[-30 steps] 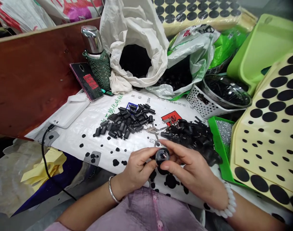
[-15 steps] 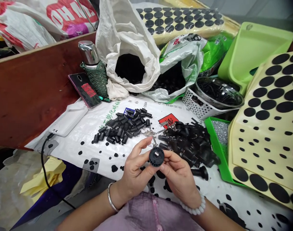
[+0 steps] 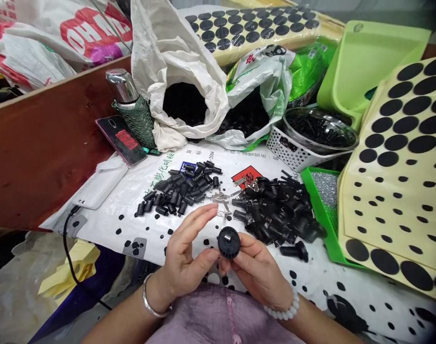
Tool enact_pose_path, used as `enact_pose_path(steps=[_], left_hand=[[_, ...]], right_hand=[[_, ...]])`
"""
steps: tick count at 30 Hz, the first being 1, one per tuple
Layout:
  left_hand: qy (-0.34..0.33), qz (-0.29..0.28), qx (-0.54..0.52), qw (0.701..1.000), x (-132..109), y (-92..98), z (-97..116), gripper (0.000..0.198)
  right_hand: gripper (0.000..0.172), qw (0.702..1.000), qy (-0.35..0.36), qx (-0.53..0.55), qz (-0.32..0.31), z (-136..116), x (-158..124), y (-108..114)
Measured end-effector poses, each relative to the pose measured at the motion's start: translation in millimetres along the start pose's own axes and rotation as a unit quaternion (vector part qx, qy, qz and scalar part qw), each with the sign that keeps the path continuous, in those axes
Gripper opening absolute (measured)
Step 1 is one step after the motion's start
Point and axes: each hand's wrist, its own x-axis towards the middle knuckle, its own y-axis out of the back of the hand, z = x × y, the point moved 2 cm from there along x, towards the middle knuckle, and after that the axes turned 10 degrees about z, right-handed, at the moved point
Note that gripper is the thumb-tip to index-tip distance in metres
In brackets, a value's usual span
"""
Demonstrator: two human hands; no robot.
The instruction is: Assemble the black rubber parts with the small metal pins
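My right hand (image 3: 262, 267) holds a round black plastic part (image 3: 228, 244) by its edge; a small metal piece shows in its middle. My left hand (image 3: 189, 248) is open, fingers stretched forward, its thumb tip close to the part's left side; whether it touches I cannot tell. Ahead on the white sheet lie a pile of small black cylinders (image 3: 180, 188), some loose thin metal strips (image 3: 221, 197) and, to the right, a heap of black flanged parts (image 3: 278, 208). One such flanged part (image 3: 295, 251) lies apart, near my right hand.
A green tray (image 3: 321, 210) of tiny metal pieces and yellow sticker sheets (image 3: 397, 191) lie on the right. Behind stand a white bag (image 3: 218, 102), a perforated basket (image 3: 289, 155) under a steel bowl, and a flask (image 3: 133, 112). A phone (image 3: 121, 141) and a cabled white power bank (image 3: 101, 186) lie left.
My left hand has let go of the round part and moved left, its fingers now spread. The right hand keeps hold of the part. The camera view has shifted slightly.
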Motion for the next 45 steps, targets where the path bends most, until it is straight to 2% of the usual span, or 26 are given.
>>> enact_pose_path(steps=[3,6,12,15,19,23,26,28,33,35,39,42,45], left_hand=[[-0.031,-0.043,0.015,0.998,10.8,3.0,11.9,0.039],[-0.026,-0.093,0.027,0.995,16.9,2.3,19.1,0.032],[0.004,-0.103,0.065,0.993,15.5,3.8,16.5,0.029],[0.019,-0.088,0.086,0.992,11.1,3.4,10.7,0.027],[0.069,0.005,0.076,0.995,3.5,-2.5,-2.8,0.021],[0.129,0.073,0.053,0.988,-3.6,-11.5,-15.4,0.018],[0.164,0.090,0.033,0.982,-6.0,-15.6,-20.7,0.017],[0.177,0.085,0.018,0.980,-6.3,-17.5,-23.4,0.016],[0.210,0.046,0.027,0.976,-6.8,-20.9,-28.8,0.016],[0.181,0.031,0.060,0.981,-6.5,-19.8,-26.5,0.020],[0.078,-0.017,0.103,0.991,-5.9,-14.2,-15.4,0.031],[0.051,-0.057,0.103,0.992,-7.7,-12.2,-11.1,0.038],[0.034,-0.055,0.126,0.990,-11.6,-15.1,-13.6,0.041]], right_hand=[[0.017,1.000,-0.003,-0.008,-0.015,3.2,-0.9,3.4],[0.017,0.999,0.014,-0.023,-0.027,4.3,-2.0,6.5],[0.023,0.998,0.022,-0.060,-0.025,8.3,-4.3,12.5],[0.023,0.997,0.008,-0.070,-0.020,11.0,-4.4,12.9],[0.024,0.987,0.029,-0.152,0.046,8.6,-2.7,9.5],[0.028,0.945,0.108,-0.282,0.122,3.1,-0.8,9.7],[0.023,0.884,0.207,-0.395,0.138,-0.2,-0.5,14.2],[0.020,0.854,0.243,-0.439,0.140,-1.3,-0.3,17.9],[0.020,0.872,0.201,-0.427,0.129,-3.2,0.6,22.2],[0.019,0.855,0.220,-0.453,0.126,-7.6,-0.3,20.8],[0.018,0.782,0.328,-0.520,0.104,-20.9,-2.9,14.0],[0.020,0.744,0.379,-0.545,0.077,-25.8,-3.4,9.5],[0.024,0.704,0.405,-0.580,0.062,-23.7,-3.0,7.5]])
